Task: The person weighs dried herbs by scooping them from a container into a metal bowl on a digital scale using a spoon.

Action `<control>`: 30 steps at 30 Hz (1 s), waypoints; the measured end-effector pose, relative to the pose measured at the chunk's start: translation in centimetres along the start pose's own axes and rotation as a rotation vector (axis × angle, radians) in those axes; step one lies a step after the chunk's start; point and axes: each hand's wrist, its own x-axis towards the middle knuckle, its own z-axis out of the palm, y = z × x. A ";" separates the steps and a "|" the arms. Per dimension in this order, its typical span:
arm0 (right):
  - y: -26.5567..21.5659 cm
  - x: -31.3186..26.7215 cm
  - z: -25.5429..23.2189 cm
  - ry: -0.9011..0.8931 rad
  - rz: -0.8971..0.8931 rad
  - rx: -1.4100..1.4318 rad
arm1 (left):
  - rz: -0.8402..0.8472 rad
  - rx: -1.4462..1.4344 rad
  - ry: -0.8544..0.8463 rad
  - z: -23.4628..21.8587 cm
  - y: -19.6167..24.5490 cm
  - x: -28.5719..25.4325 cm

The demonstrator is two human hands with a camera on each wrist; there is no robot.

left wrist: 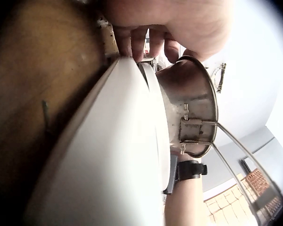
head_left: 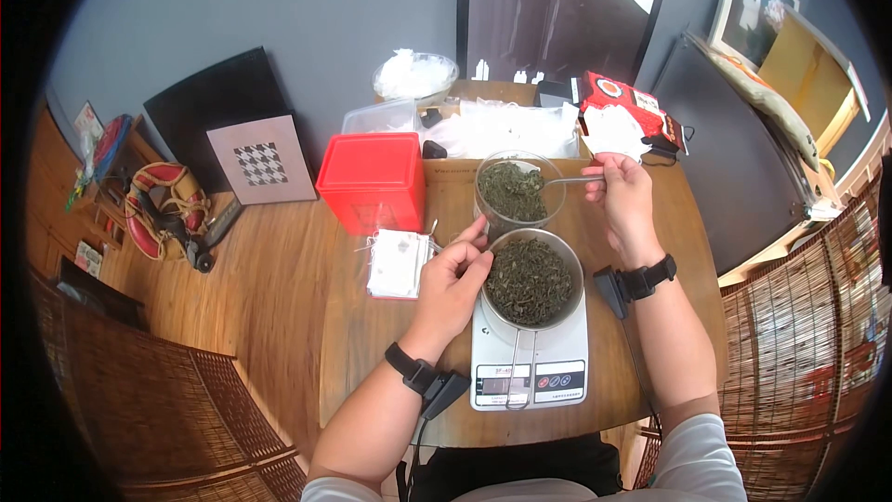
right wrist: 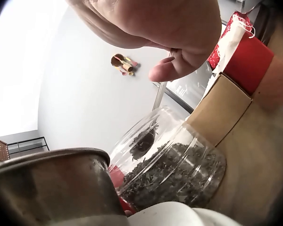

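Observation:
A metal strainer-like pan (head_left: 530, 281) with a wire handle, full of dark dried leaves, stands on a white scale (head_left: 530, 381). Just beyond it is a clear plastic jar (right wrist: 177, 176) holding more leaves. The left hand (head_left: 452, 290) is at the pan's left side, thumb by the rim and fingers reaching toward the jar; in the left wrist view those fingers (left wrist: 155, 44) hang beside the scale. The right hand (head_left: 623, 200) pinches a spoon (head_left: 571, 179), whose bowl is inside the jar with leaves on it.
A red box (head_left: 372, 177) and white packets (head_left: 398, 263) lie left of the jar. Behind stand a cardboard box (head_left: 452, 172) of white bags, a bowl of white material (head_left: 415, 77) and a red package (head_left: 621, 98). The table's rounded right edge is beyond the right forearm.

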 end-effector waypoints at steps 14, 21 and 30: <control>-3.2 -5.4 -2.2 -0.077 -0.079 0.112 | 0.020 -0.019 0.005 0.0 -0.6 0.1; -2.9 -10.2 -3.6 -0.109 -0.257 -0.028 | 0.018 0.004 0.010 0.0 -0.4 0.0; -5.2 -13.1 -3.5 -0.295 -1.028 -0.637 | 0.006 -0.003 0.007 0.0 -0.3 0.1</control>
